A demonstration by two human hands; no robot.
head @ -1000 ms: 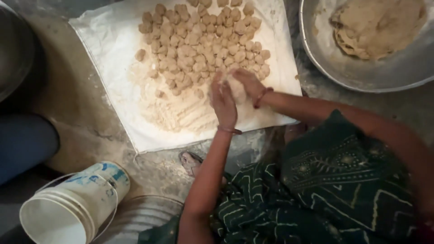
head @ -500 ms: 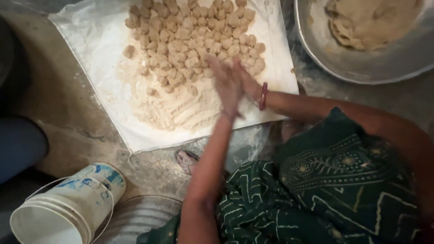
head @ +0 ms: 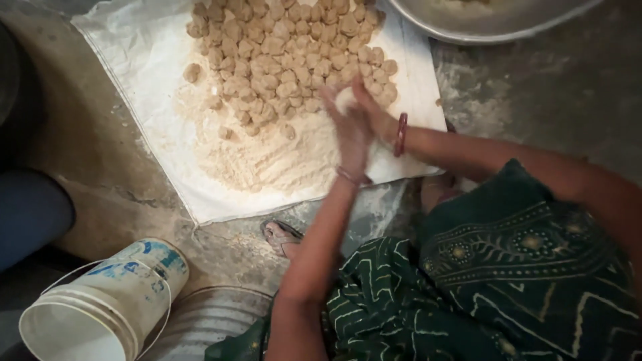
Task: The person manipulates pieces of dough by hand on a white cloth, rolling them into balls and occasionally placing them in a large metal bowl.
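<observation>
My left hand (head: 351,137) and my right hand (head: 374,113) are pressed palm to palm over a white cloth sheet (head: 134,80) on the floor. A small pale piece of dough (head: 345,100) shows between the palms. My right wrist wears a red bangle, my left a thin one. A heap of several small tan dough balls (head: 287,47) lies on the sheet just beyond my hands. Loose flour (head: 267,160) with finger tracks is spread in front of the heap, left of my left hand.
A large metal bowl (head: 495,27) stands at the top right. A white plastic bucket (head: 100,301) lies tilted at the bottom left beside a ribbed metal dish (head: 207,321). A sandalled foot (head: 281,237) rests below the sheet. A blue rounded shape (head: 30,214) is at the left edge.
My hands have stayed pressed together and shifted from over the flour to the near edge of the dough-ball heap. The view has closed in, and the bowl has slid mostly out of frame.
</observation>
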